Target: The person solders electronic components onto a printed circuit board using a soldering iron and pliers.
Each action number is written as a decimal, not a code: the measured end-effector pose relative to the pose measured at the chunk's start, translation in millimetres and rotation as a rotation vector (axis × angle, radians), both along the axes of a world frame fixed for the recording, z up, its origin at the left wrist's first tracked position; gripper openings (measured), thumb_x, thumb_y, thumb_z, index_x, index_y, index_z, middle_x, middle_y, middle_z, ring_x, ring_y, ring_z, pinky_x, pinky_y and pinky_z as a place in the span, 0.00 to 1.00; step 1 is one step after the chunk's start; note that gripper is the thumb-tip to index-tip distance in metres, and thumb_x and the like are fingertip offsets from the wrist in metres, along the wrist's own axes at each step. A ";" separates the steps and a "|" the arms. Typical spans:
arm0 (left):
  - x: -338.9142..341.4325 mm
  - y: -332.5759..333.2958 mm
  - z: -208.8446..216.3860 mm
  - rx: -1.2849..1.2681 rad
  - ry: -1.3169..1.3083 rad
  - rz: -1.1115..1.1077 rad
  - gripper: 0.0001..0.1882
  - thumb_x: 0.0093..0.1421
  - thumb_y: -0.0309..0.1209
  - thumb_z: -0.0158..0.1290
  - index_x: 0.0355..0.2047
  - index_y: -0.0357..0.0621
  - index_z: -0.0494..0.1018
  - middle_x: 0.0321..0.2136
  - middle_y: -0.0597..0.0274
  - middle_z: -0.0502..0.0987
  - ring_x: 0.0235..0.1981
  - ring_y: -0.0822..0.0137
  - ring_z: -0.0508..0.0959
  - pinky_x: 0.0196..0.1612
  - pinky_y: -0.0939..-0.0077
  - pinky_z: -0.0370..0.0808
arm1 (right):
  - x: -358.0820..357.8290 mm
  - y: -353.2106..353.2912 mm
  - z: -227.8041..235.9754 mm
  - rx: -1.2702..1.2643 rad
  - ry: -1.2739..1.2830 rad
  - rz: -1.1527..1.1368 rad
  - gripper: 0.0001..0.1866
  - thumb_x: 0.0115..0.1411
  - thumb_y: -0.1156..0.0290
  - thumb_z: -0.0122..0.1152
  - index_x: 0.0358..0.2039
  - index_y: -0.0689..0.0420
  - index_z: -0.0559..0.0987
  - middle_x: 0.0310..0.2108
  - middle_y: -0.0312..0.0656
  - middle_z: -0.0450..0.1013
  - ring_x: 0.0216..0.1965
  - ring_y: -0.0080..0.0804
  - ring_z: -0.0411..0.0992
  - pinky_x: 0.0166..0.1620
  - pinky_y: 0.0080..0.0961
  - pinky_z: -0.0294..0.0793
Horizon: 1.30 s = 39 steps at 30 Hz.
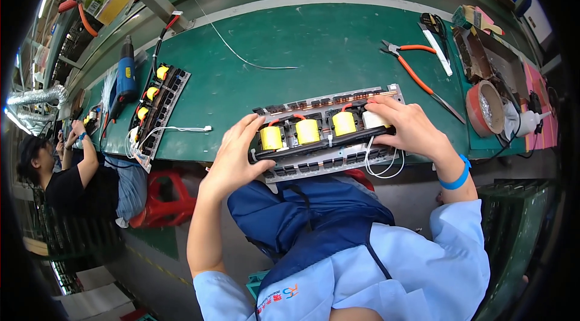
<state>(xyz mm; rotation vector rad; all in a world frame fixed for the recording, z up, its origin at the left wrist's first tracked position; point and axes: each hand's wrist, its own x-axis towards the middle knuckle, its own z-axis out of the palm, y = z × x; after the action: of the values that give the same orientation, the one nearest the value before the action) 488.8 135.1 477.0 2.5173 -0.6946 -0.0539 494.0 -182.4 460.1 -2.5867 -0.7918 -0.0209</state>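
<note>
A long metal-framed electrical assembly [308,130] lies at the table's near edge, tilted slightly up toward its right end. It carries several yellow-wrapped coils [344,123], short red wires and a thick black cable sleeve. My left hand [234,155] grips its left end, thumb near the front rail and fingers toward the back. At the other end my right hand [411,127] is closed on the assembly, fingertips over the white-topped last coil and thumb by the cable sleeve. A loop of thin white wire [382,174] hangs below that thumb.
A similar assembly [178,86] lies at left beside a blue heat gun [125,76]. Orange-handled cutters [417,76], a white-handled knife [436,50], a tape roll [484,108] and a box [477,52] are at right. A co-worker [78,170] sits at far left near a red stool [166,200].
</note>
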 end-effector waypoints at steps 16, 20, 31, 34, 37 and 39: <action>-53.2 -69.4 -65.3 0.159 -0.568 0.030 0.17 0.42 0.28 0.53 0.35 0.43 0.68 0.32 0.60 0.68 0.33 0.65 0.69 0.37 0.71 0.63 | -2.3 1.5 -2.4 -0.015 -0.056 0.020 0.30 0.37 0.69 0.65 0.43 0.58 0.66 0.44 0.47 0.64 0.37 0.42 0.69 0.35 0.33 0.70; -51.4 -70.2 -72.7 0.124 -0.542 -0.015 0.19 0.40 0.25 0.53 0.36 0.39 0.66 0.31 0.59 0.70 0.32 0.64 0.70 0.36 0.70 0.63 | -2.8 2.7 -1.6 -0.004 -0.043 0.022 0.30 0.37 0.70 0.65 0.43 0.58 0.66 0.44 0.48 0.64 0.38 0.42 0.69 0.35 0.33 0.70; -47.6 -70.2 -64.3 0.086 -0.444 -0.089 0.16 0.42 0.24 0.51 0.34 0.38 0.65 0.32 0.57 0.70 0.30 0.63 0.70 0.33 0.71 0.65 | -4.1 2.8 -6.1 0.002 -0.095 0.010 0.30 0.36 0.69 0.66 0.42 0.60 0.66 0.41 0.47 0.64 0.34 0.41 0.70 0.31 0.31 0.72; -47.5 -70.5 -61.5 0.100 -0.442 -0.085 0.15 0.42 0.24 0.51 0.33 0.38 0.65 0.32 0.57 0.70 0.31 0.62 0.70 0.34 0.71 0.65 | -4.3 2.7 -6.1 0.007 -0.119 0.004 0.30 0.35 0.69 0.66 0.41 0.60 0.66 0.40 0.47 0.64 0.32 0.41 0.70 0.30 0.30 0.72; -44.5 -67.9 -58.6 0.130 -0.418 -0.115 0.16 0.41 0.25 0.52 0.33 0.38 0.65 0.32 0.57 0.71 0.32 0.62 0.71 0.36 0.72 0.65 | -2.7 1.1 -7.3 0.039 -0.113 0.017 0.30 0.35 0.69 0.66 0.41 0.60 0.66 0.40 0.48 0.64 0.32 0.41 0.70 0.30 0.31 0.72; -41.9 -65.9 -56.4 0.136 -0.389 -0.143 0.18 0.40 0.25 0.53 0.34 0.38 0.66 0.32 0.58 0.71 0.32 0.63 0.71 0.36 0.72 0.65 | -1.8 -0.1 -8.1 0.051 -0.103 0.017 0.30 0.35 0.70 0.66 0.41 0.60 0.67 0.40 0.48 0.64 0.32 0.42 0.70 0.30 0.31 0.72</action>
<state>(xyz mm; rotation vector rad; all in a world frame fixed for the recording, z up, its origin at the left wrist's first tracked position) 446.9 69.2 420.6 2.6306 -1.0560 0.3582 492.2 -182.5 452.0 -2.5476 -0.8393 -0.1681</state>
